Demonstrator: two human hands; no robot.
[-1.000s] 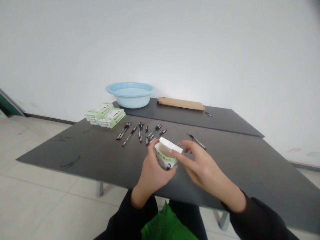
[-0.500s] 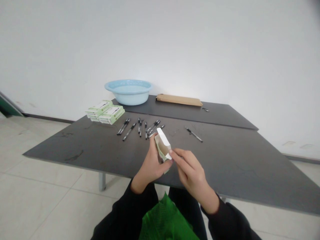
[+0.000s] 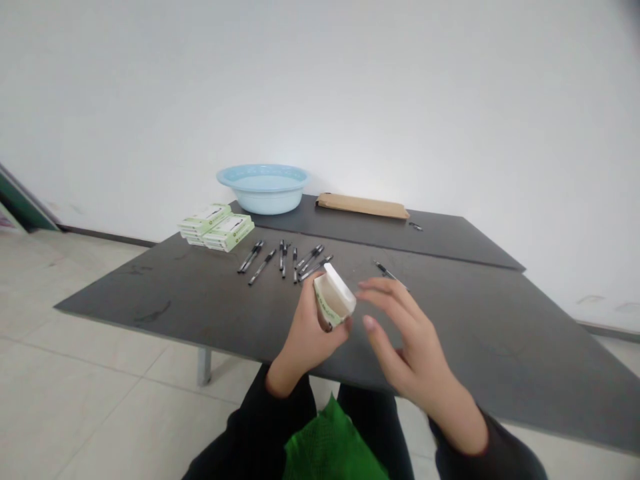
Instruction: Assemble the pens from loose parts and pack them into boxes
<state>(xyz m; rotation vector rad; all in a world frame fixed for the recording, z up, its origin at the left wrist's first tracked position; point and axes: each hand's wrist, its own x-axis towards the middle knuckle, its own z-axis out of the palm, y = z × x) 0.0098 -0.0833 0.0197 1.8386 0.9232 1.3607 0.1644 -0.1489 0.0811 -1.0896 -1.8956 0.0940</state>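
A small green-and-white carton (image 3: 330, 304) is held over the near table edge, wrapped by the fingers and thumb of my left hand (image 3: 311, 337). Its open end faces me, with a white flap standing up along the top. To its right, apart from it, my right hand (image 3: 407, 340) is raised with fingers and thumb spread and nothing between them. Just beyond the carton lie several black-and-clear pens (image 3: 263, 267) in a loose row. One more pen (image 3: 387, 272) rests past my right fingertips, partly covered by them.
Flat green-and-white boxes (image 3: 229, 233) are stacked at the table's left side. Behind them stands a light blue basin (image 3: 270, 197). A long brown cardboard piece (image 3: 363, 205) lies near the wall, with a small dark item (image 3: 415, 227) beside it. The dark table (image 3: 475, 333) runs right.
My right hand has let go of the carton's end, moved right and opened its fingers. My left hand keeps hold of the carton. The view has shifted slightly.
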